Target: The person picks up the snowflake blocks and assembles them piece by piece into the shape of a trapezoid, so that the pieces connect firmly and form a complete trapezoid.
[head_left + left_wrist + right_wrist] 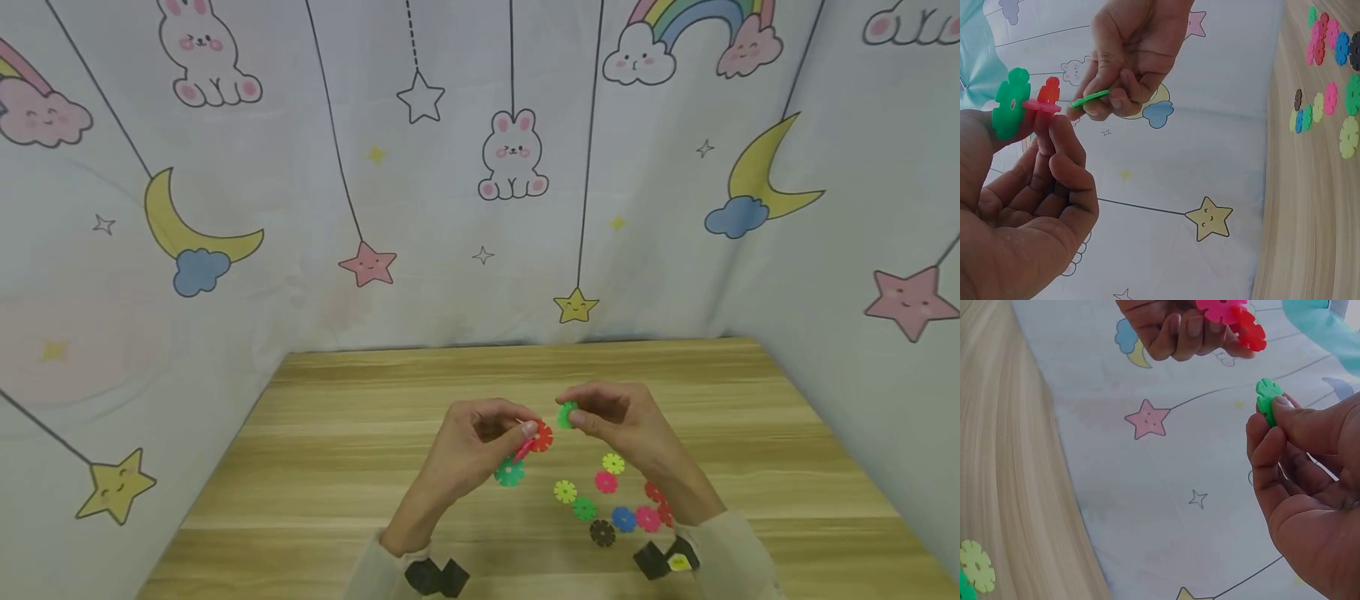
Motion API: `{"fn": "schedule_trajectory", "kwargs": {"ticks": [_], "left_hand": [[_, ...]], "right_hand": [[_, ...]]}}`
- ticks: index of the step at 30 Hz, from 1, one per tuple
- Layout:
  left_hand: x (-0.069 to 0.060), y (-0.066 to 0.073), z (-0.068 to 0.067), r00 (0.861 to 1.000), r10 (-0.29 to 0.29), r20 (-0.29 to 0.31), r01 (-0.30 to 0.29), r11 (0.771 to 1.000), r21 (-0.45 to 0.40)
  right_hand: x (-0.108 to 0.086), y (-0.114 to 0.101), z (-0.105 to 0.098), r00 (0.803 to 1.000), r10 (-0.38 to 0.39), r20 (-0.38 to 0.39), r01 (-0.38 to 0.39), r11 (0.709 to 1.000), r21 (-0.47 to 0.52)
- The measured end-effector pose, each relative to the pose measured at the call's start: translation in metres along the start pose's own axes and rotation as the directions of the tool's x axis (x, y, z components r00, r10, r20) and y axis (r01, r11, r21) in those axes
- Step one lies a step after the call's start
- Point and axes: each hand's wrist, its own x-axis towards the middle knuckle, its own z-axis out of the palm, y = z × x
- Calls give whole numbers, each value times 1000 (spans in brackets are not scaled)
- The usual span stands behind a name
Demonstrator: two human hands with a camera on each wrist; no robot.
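Observation:
Above the table, the left hand [472,446] pinches a joined chain of notched discs: a red disc [542,436], a pink disc [1043,106] and a teal-green disc [509,472]. In the left wrist view the pink one sits between the green and the red, edge on. The right hand [630,425] pinches a single bright green disc [1268,394] between thumb and fingers, just to the right of the red disc and apart from it. Part of that green disc is covered by the right thumb.
Loose discs lie on the wooden table [337,467] below and around the right forearm: yellow [565,492], pink [606,482], green [584,509], blue [623,519], black [602,532] and red [654,492]. A patterned curtain [450,292] stands behind the table.

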Motion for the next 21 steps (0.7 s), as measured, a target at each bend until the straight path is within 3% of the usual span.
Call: {"fn": "schedule_trajectory", "kwargs": {"ticks": [8, 21], "left_hand": [[-2, 1, 0, 1000, -2, -2, 2, 1000, -3], [-1, 2, 0, 1000, -6, 7, 7, 999, -42]], "right_hand": [[2, -16, 10, 997, -82, 4, 82, 996, 45], [6, -14, 20, 983, -186, 8, 183, 976, 116]]}}
